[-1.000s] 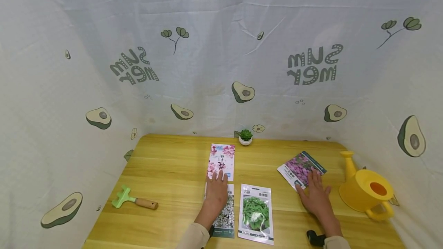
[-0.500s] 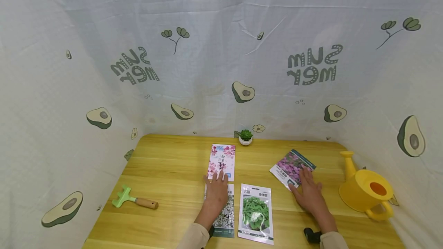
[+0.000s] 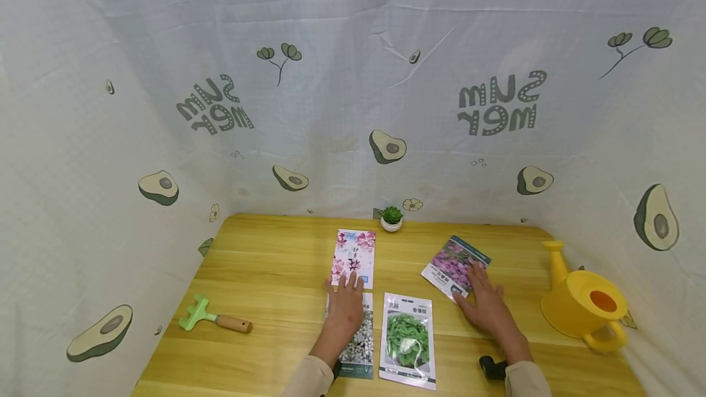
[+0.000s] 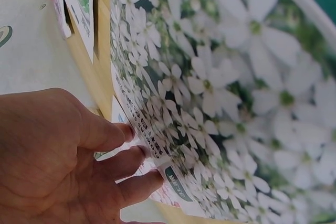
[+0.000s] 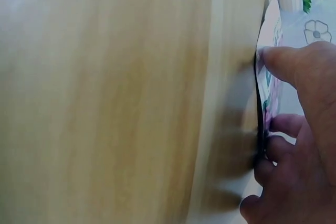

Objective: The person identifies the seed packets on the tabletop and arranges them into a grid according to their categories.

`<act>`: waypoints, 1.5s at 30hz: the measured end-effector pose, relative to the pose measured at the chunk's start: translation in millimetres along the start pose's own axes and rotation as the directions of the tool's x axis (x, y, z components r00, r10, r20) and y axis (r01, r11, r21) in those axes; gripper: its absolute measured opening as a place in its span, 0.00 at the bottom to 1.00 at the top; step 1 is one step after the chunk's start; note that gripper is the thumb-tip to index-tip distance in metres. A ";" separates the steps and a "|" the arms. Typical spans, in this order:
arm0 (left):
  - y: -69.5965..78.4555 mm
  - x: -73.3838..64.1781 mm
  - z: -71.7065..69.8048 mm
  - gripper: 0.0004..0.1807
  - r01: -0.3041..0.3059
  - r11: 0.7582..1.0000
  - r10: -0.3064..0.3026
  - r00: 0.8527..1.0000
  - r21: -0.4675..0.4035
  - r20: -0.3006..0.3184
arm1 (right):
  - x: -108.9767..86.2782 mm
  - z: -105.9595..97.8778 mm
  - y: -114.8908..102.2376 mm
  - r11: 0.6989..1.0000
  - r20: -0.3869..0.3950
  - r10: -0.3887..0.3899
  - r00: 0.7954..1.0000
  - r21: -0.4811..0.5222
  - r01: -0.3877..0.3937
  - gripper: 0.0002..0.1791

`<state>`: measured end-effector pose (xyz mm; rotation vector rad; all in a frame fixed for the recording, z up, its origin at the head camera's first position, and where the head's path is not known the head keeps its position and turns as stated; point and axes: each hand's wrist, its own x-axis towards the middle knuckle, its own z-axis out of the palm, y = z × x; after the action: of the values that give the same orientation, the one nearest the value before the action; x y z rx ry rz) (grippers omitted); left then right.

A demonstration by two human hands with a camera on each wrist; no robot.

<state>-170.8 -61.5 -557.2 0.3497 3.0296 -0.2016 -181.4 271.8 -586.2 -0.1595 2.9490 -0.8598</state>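
My right hand (image 3: 488, 308) rests its fingertips and thumb on a seed packet with purple flowers (image 3: 455, 262), which lies tilted on the right half of the table. In the right wrist view that packet (image 5: 270, 77) shows edge-on, low over the wood, the thumb on its face and the other fingers along its side. My left hand (image 3: 345, 311) lies across a white-flower seed packet (image 3: 358, 348), hiding part of it. Its fingertips reach the lower end of a pink-blossom seed packet (image 3: 353, 256). Between the hands lies a green-leaf seed packet (image 3: 407, 339).
A yellow watering can (image 3: 581, 308) stands at the right. On the left lies a small green rake (image 3: 212, 317) with a wooden handle. A small potted succulent (image 3: 391, 218) sits at the back edge, before a printed cloth (image 3: 331, 109) that surrounds the table (image 3: 276, 274).
The right hand has slid the purple-flower packet leftward across the table. My left hand has stayed in place over the white-flower packet.
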 end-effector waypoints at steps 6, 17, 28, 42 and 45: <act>-0.5 -2.5 -1.6 0.28 0.003 1.000 -0.003 1.000 -0.019 -0.004 | 5.7 0.4 -10.3 0.999 -0.002 0.029 1.000 -0.016 -0.029 0.50; -0.8 -1.2 0.4 0.29 -0.002 1.000 0.003 1.000 0.005 -0.005 | 17.6 9.2 -23.1 0.999 0.007 0.008 1.000 -0.043 -0.008 0.47; 1.6 -1.6 -0.7 0.29 -0.007 1.000 0.008 1.000 0.016 -0.010 | 24.7 8.7 -29.0 1.000 0.058 0.012 0.998 -0.024 -0.011 0.47; 1.1 -0.2 1.2 0.28 -0.001 1.000 0.002 1.000 0.016 -0.023 | 35.1 9.7 -40.8 0.996 0.103 -0.074 0.992 -0.045 0.079 0.45; 1.4 0.1 1.9 0.28 -0.001 1.000 0.002 1.000 0.014 -0.016 | 38.0 10.5 -43.7 0.996 0.130 -0.075 0.989 -0.033 0.080 0.45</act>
<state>-170.4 -60.5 -559.2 0.3563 3.0445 -0.2208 -214.6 225.1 -572.9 -0.3210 2.8560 -0.7713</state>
